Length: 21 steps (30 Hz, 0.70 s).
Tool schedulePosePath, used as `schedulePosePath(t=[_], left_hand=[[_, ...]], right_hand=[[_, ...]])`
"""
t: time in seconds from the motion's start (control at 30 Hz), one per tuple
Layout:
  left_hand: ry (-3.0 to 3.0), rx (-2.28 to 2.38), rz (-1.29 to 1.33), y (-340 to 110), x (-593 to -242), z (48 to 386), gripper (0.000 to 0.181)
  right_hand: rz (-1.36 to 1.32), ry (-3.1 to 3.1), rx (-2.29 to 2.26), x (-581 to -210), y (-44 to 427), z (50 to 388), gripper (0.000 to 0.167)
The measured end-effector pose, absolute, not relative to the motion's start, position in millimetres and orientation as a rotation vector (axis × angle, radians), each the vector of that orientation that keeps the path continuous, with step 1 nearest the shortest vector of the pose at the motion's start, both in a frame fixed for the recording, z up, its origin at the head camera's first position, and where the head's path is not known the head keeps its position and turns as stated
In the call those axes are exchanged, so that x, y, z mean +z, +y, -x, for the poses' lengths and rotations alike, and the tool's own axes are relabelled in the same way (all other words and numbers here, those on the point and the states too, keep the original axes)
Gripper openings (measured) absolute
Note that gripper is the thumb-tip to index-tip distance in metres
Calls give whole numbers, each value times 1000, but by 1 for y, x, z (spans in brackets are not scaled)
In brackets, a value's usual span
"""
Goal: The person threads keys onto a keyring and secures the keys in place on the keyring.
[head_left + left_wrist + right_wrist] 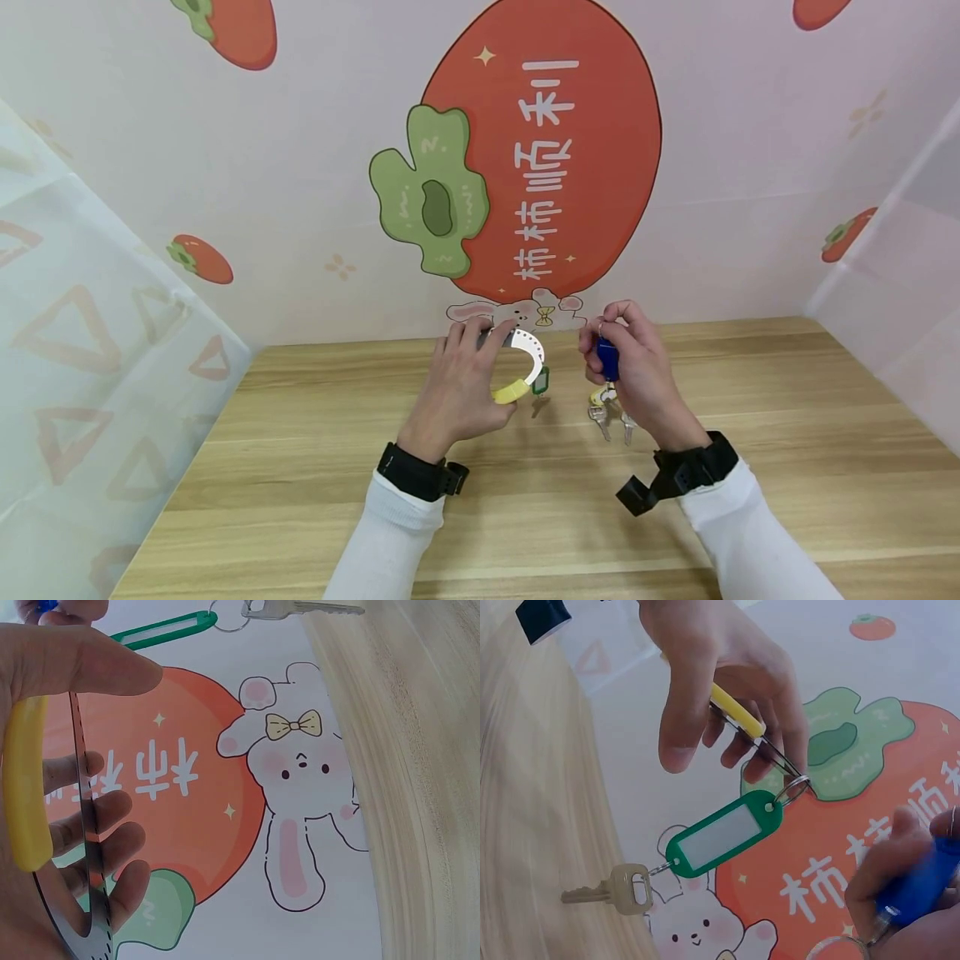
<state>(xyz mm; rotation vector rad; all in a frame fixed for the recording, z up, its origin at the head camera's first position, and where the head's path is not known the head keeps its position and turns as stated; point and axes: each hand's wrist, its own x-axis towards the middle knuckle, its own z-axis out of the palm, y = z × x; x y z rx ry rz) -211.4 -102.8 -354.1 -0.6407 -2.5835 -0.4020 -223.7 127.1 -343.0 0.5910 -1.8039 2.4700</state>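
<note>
In the head view my left hand (463, 383) holds a curved metal piece (534, 346) with a yellow grip (512, 391), its fingers curled round it. From that metal a green key tag (724, 833) hangs by a ring, with one key (622, 889) at its lower end. To the right, my right hand (637, 375) pinches a blue tag (608, 360) near its top ring. Below the blue tag dangle a yellow tag (602, 395) and two silver keys (600, 419). Both hands are raised above the wooden table, apart from each other.
The wooden table (315, 467) spans the lower view. Behind it stands a printed backdrop (300, 167) with a large red fruit and a rabbit. White patterned sheets (97, 350) flank the table at left and right.
</note>
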Motion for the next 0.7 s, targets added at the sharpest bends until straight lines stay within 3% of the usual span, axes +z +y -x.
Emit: schedulePosePath(t=[0.7], left_hand=[[-2614,-369,629,-102,-354,211,88]], right_hand=[[-349,-2327,2172,-342,128,225,11]])
